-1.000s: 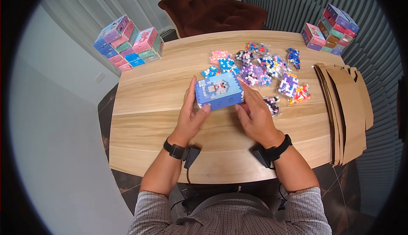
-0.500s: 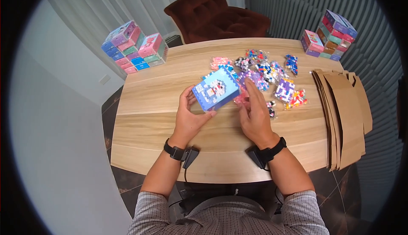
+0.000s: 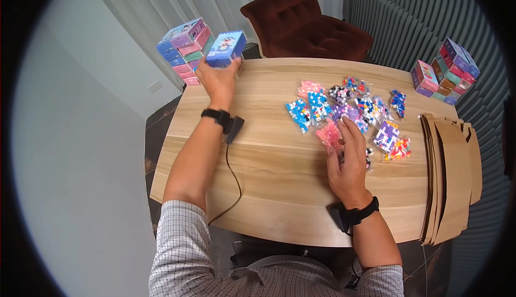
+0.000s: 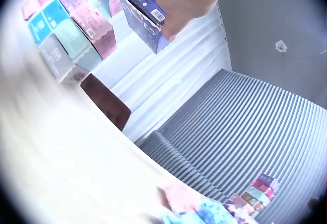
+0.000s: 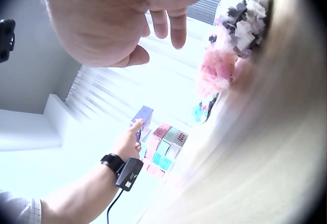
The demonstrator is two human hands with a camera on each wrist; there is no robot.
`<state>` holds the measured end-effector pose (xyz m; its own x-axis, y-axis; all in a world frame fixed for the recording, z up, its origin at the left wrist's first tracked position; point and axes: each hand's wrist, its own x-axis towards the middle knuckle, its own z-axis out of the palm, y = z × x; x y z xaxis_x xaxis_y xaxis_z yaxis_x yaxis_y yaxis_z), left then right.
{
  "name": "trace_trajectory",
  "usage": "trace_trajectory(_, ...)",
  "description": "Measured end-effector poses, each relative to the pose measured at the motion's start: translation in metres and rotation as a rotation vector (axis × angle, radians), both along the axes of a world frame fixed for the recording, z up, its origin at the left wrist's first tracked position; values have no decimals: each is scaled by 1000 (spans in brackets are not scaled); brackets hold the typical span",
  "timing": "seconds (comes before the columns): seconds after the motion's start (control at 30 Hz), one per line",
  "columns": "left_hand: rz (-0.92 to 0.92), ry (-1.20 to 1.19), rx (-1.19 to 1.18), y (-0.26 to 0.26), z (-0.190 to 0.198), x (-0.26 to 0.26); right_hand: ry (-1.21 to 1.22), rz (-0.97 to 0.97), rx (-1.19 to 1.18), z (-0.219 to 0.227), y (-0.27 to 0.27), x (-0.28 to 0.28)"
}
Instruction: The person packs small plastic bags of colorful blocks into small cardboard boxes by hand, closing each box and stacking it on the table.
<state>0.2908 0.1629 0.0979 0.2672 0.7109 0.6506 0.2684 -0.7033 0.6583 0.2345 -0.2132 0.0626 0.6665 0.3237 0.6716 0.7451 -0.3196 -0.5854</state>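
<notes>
My left hand [image 3: 217, 83] grips a blue box [image 3: 226, 47] with a pixel-style picture on its top, up at the far left of the table. The box overlaps the left stack of small coloured boxes [image 3: 183, 41] in the head view; in the left wrist view the box [image 4: 140, 22] is raised above that stack's lower boxes [image 4: 71, 35]. My right hand [image 3: 348, 170] hovers by the near side of the bagged bricks, fingers extended and holding nothing. Close to its fingers lie a pink bag of bricks [image 3: 329, 134] and a purple one [image 3: 350, 115].
Several more clear bags of bricks [image 3: 371, 109] spread over the right middle of the wooden table [image 3: 269, 189]. A second stack of boxes [image 3: 451, 68] stands at the far right. Flattened brown cardboard [image 3: 454, 173] lies along the right edge. Behind the table is a brown chair [image 3: 317, 31].
The blue box, earlier between both hands at mid-table, has gone to the far left stack in my left hand. My right hand came off it and stays near the bags.
</notes>
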Motion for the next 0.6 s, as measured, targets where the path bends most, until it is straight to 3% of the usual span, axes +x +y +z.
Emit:
trace_trajectory(0.07, 149, 44, -33, 23, 10, 22, 4, -4, -14, -2, 1, 1)
trace_trajectory(0.27, 282, 99, -73, 44, -4, 47, 9, 10, -29, -2, 2, 1)
trace_trajectory(0.6, 320, 33, -108, 52, -12, 65, 9, 29, -53, -2, 2, 0)
